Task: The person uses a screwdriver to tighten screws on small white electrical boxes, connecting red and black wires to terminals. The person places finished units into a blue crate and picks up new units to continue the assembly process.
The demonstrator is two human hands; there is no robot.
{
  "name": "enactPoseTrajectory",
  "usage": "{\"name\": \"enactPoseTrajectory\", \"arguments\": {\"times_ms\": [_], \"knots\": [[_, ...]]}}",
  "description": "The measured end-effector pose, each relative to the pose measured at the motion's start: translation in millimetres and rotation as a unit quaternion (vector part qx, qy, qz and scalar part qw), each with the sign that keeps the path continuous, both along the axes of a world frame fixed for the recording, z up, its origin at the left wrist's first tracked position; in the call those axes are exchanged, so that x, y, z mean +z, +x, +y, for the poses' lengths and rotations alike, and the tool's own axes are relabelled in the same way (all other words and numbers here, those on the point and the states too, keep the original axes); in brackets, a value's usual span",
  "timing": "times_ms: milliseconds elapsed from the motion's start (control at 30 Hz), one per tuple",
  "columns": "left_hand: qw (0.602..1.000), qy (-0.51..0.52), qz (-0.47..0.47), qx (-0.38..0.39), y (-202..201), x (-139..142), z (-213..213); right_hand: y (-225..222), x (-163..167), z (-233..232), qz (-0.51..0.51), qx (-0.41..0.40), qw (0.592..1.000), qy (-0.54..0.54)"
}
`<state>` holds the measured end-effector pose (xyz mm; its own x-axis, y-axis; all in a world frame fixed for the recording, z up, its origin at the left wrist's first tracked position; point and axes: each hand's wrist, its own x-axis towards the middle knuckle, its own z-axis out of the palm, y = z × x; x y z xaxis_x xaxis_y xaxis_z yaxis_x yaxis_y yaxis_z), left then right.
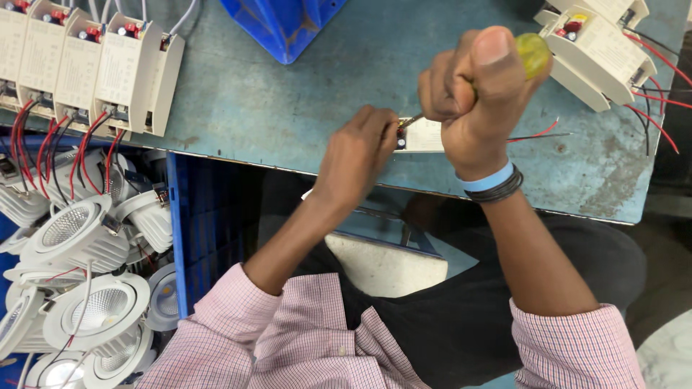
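Note:
My right hand (472,94) is fisted around a screwdriver with a yellow-green handle (533,52); its metal tip (411,121) points down-left into a small white driver box (422,135) lying at the near edge of the blue-green table (303,108). My left hand (357,155) pinches the left end of that box and steadies it. Thin red and black wires (540,133) trail out to the right of the box, partly hidden behind my right hand.
A row of white driver boxes with red wires (86,65) lines the table's far left. More white boxes (598,43) lie at the far right. A blue crate (191,238) at lower left holds several white round spotlights (86,238). A blue object (281,25) sits at the top centre.

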<state>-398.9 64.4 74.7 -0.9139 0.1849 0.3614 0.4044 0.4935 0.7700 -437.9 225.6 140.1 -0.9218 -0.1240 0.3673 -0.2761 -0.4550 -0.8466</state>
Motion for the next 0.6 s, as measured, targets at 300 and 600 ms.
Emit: {"name": "enactPoseTrajectory", "arguments": {"times_ms": [300,600], "knots": [[1.0,-0.004,-0.002,0.021,5.7,-1.6,5.9,-3.0,-3.9,2.1,-0.003,0.009,1.0,0.011],[0.989,0.115,-0.061,0.064,11.1,10.3,4.4,-0.1,-1.4,15.3,0.0,0.028,0.999,0.017]]}}
